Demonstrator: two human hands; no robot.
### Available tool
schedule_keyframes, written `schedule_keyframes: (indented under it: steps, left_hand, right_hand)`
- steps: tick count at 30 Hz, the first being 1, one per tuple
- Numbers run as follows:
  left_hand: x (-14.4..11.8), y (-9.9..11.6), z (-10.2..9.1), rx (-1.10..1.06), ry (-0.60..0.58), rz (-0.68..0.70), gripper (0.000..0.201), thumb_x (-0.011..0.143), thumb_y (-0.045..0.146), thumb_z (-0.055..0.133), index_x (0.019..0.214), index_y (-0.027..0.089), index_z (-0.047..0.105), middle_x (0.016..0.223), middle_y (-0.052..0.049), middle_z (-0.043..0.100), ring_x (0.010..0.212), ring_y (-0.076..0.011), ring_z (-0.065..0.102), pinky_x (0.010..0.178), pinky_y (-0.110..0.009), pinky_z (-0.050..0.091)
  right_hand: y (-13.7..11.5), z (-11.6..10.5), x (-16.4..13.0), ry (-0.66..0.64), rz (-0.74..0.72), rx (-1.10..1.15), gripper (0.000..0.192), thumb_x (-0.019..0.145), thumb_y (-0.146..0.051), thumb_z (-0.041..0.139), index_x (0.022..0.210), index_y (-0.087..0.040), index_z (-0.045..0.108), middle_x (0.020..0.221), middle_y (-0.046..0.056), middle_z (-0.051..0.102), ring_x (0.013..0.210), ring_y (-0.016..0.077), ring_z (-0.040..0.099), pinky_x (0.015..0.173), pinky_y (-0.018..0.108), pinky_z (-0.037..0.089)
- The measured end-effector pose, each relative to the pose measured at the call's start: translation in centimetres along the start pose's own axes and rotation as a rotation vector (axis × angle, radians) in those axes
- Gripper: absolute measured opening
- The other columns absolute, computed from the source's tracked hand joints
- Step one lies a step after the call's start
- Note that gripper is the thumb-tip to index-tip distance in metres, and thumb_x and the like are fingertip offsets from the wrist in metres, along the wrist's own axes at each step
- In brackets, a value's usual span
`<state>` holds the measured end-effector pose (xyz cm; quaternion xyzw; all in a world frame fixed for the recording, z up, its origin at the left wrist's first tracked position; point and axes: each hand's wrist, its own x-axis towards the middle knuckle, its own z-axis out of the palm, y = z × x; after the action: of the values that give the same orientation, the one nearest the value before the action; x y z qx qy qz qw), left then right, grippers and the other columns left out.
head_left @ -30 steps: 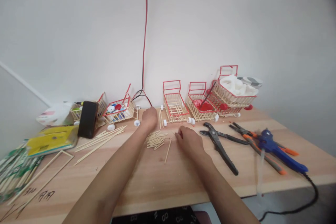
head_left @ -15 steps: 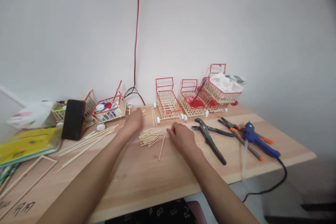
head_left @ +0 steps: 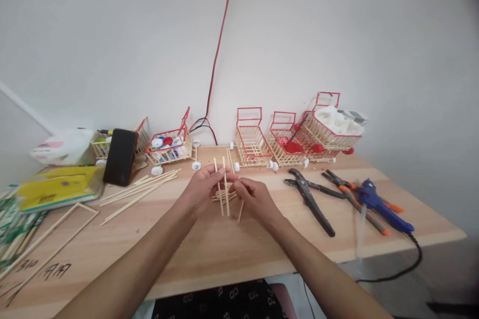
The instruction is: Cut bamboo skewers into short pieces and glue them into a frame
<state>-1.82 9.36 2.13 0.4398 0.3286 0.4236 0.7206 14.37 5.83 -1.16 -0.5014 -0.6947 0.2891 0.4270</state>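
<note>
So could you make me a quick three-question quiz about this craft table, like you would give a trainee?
1. True or false: both hands hold thin wooden sticks above the light wooden table.
2. Which tool lies nearest the right hand?
A. black metal pliers
B. blue glue gun
C. black phone
3. Fill in: the little stick-built carts by the wall have ___ coloured frames.

Key:
1. True: the left hand and the right hand pinch the sticks between them.
2. A
3. Red
</note>
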Motion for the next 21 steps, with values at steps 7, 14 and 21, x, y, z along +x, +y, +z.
schedule_keyframes:
  steps: [7,14,21]
  left_hand:
    - [0.1,-1.6,-0.7,-0.018,0.065,0.054,0.032,0.071,0.037,0.073,0.087,0.013,0.061,0.083,-0.009,0.072,0.06,-0.0139,0.062,0.059,-0.025,0.047]
    - [-0.7,-1.1,-1.1,0.088,0.144,0.097,0.035,0.076,0.042,0.066,0.093,0.011,0.066,0.067,0.0,0.059,0.05,-0.0063,0.047,0.049,-0.019,0.034]
    - [-1.3,-0.9,-0.6,-0.027,0.092,0.062,0.042,0.079,0.045,0.062,0.108,0.015,0.063,0.064,0.003,0.049,0.046,-0.0045,0.033,0.043,-0.018,0.021]
  right_hand:
    - [0.4,1.3,0.1,-0.163,0.061,0.161,0.025,0.087,-0.04,0.054,0.083,-0.017,0.064,0.073,0.0,0.061,0.062,0.0114,0.05,0.056,0.022,0.036]
    - [-0.6,1.4,-0.4,-0.228,0.101,0.216,0.025,0.092,-0.038,0.047,0.077,-0.019,0.054,0.065,-0.002,0.057,0.053,0.0097,0.05,0.051,0.021,0.037]
    - [-0.8,1.6,-0.6,-0.279,0.14,0.265,0.02,0.092,-0.036,0.048,0.086,-0.02,0.057,0.066,-0.002,0.06,0.053,0.009,0.052,0.051,0.02,0.04]
